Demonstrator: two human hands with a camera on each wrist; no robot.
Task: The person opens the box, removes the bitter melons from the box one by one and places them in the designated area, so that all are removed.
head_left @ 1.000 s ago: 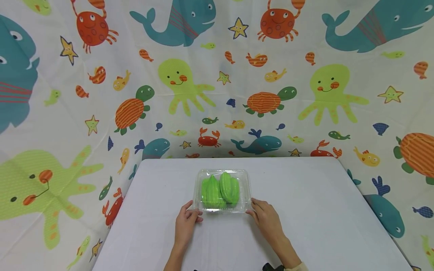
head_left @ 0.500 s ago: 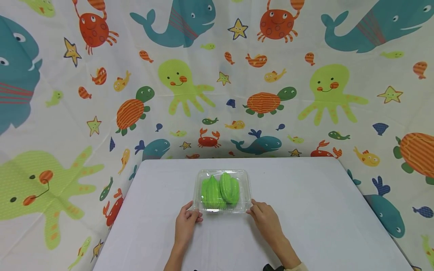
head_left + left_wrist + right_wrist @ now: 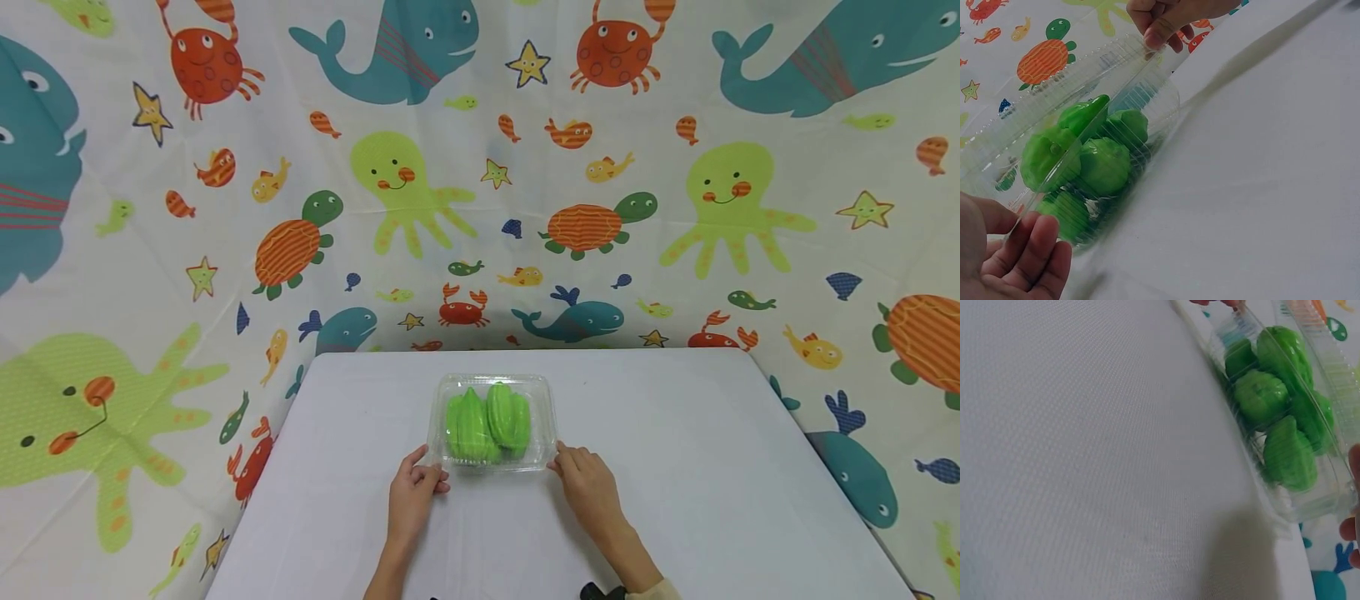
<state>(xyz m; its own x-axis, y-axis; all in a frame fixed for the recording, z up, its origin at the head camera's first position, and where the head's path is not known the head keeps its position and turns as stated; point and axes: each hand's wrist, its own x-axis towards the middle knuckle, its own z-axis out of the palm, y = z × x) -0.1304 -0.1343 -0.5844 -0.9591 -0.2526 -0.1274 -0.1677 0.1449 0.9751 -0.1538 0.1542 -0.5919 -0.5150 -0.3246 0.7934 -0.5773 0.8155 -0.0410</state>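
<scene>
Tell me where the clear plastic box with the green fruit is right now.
In the head view the clear plastic box sits on the white table, centred near the front, between the left hand at its near-left corner and the right hand at its near-right corner.

A white-covered bench (image 3: 675, 467) is enclosed at the back and both sides by a sea-creature curtain (image 3: 480, 192), evenly lit.

A staged recording booth: sea-creature cloth backdrop (image 3: 225, 208) surrounds a white table (image 3: 712, 467).

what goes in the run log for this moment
left hand: grips box corner | right hand: grips other corner | box: lid shut, on table
</scene>
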